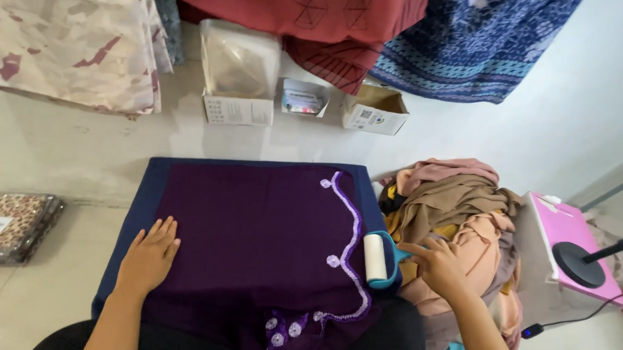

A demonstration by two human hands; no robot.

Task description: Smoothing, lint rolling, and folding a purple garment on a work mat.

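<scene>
A dark purple cloth point(253, 228) with a scalloped lilac embroidered edge lies spread over a navy padded board point(143, 189). My left hand point(148, 255) rests flat on the cloth's left side, fingers together. My right hand point(437, 266) grips the teal handle of a lint roller point(376, 258), whose white roll lies at the cloth's right edge beside the embroidery.
A heap of tan, pink and peach fabrics point(457, 209) sits right of the board. A pink box point(567, 249) carries a black round stand base point(577, 263). Small cartons point(237, 109) stand along the wall under hanging cloths. A wrapped leopard-print pack point(12, 225) lies on the floor at left.
</scene>
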